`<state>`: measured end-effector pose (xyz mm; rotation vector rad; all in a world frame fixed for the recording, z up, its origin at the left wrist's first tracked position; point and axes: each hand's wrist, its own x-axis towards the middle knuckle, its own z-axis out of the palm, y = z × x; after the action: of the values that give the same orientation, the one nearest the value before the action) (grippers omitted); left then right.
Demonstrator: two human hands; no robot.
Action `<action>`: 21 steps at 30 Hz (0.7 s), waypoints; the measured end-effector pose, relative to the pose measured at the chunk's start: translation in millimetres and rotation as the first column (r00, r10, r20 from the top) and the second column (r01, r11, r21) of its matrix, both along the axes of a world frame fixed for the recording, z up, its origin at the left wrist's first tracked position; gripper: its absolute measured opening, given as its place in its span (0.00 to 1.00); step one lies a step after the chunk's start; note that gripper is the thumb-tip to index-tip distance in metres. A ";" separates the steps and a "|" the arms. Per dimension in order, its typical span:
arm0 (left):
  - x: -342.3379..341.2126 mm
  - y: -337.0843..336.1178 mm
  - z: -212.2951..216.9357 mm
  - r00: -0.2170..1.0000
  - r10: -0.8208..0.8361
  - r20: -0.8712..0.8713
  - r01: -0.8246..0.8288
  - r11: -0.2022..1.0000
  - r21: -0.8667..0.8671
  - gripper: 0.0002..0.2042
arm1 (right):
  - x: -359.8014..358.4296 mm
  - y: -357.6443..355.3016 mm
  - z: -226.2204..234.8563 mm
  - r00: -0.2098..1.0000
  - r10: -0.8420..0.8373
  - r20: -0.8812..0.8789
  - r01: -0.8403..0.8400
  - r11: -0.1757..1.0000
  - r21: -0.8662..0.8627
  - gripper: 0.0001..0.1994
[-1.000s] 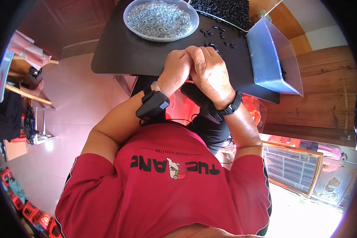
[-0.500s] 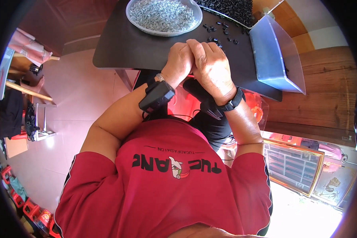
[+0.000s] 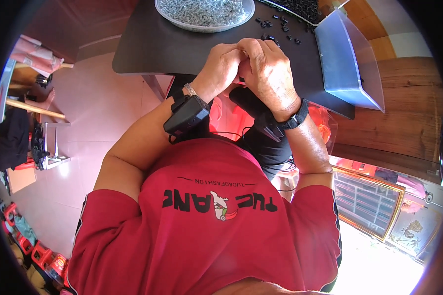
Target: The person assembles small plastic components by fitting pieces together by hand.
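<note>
- Because the left hand (image 3: 224,66) and the right hand (image 3: 269,71) meet at the fingers, each probably steadies the other, a closeness that suits something small.
- Both grips are curled inward and brought together; the back of the right hand faces up and screens the fingertips, so I cannot tell whether anything is pinched between them.
- The hands are near the front edge of the bench (image 3: 167,44), close to the body with the elbows bent, which likely spares the arms.
- Loose black pieces (image 3: 267,23) lie scattered on the bench just beyond the right hand, a spread that would make single ones easy to take.
- Behind these, more black pieces are heaped in a tray (image 3: 293,15), whose pale rim presumably holds them back; its far side is out of view.
- Clear pieces (image 3: 204,11) fill a round bowl (image 3: 216,28) beyond the left hand, its wall seemingly keeping them apart from the black ones.
- A translucent bin (image 3: 339,64) is at the right end of the bench, apparently within the right arm's reach.
- A black box (image 3: 188,117) on the left wrist and a dark band (image 3: 296,115) on the right one leave the fingers free.
</note>
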<state>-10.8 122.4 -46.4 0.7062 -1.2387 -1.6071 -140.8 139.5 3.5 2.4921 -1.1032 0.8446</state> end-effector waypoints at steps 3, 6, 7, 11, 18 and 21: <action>-3.2 -4.2 -13.3 0.998 0.033 -0.051 -0.039 0.993 -0.110 0.13 | 2.3 2.5 -2.7 1.000 -0.015 0.026 0.013 0.999 0.049 0.15; -4.3 -3.5 -9.2 0.998 0.030 -0.063 -0.034 0.997 -0.067 0.13 | 1.8 3.8 -3.9 0.996 -0.038 0.078 0.032 0.997 0.073 0.15; -3.9 -2.4 -6.2 0.998 0.024 -0.065 -0.028 0.997 -0.071 0.13 | 0.7 4.4 -2.9 0.996 -0.044 0.077 0.038 0.997 0.069 0.15; 2.7 -0.5 -1.6 1.000 -0.014 0.017 0.013 0.999 0.041 0.14 | -16.7 -10.4 7.8 0.995 -0.071 0.071 0.080 0.989 -0.122 0.08; 4.2 -3.1 -3.7 0.991 -0.097 0.089 0.094 0.995 0.037 0.12 | -160.7 -23.7 122.5 0.533 -0.843 0.068 0.774 0.453 -0.443 0.14; 3.3 -2.7 -2.9 0.990 -0.092 0.111 0.085 0.994 0.067 0.12 | -182.4 -19.9 125.3 0.609 -0.793 0.031 0.719 0.535 -0.444 0.15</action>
<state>-7.5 119.8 -49.4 0.8009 -1.3237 -1.7041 -323.2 119.7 128.8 1.4295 -1.5547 0.4862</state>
